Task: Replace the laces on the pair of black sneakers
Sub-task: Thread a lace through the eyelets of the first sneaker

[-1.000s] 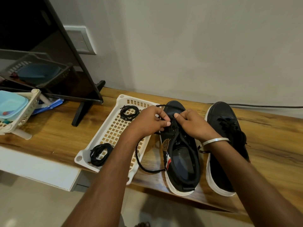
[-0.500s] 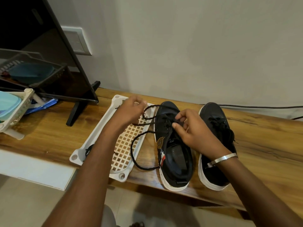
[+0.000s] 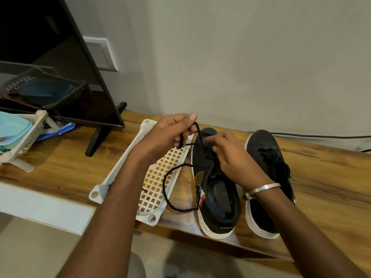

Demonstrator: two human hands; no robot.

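Bare forearms, no sleeves; silver bangle (image 3: 263, 188) on right wrist.

Wooden bench (image 3: 331, 177) carries sneakers (image 3: 267, 157) (a pair), tray (image 3: 120, 167), monitor (image 3: 60, 77).

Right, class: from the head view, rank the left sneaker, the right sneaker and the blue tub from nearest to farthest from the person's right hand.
1. Left sneaker: directly under the right hand, touching.
2. Right sneaker: just right of the hand.
3. Blue tub: far left, in a white basket.
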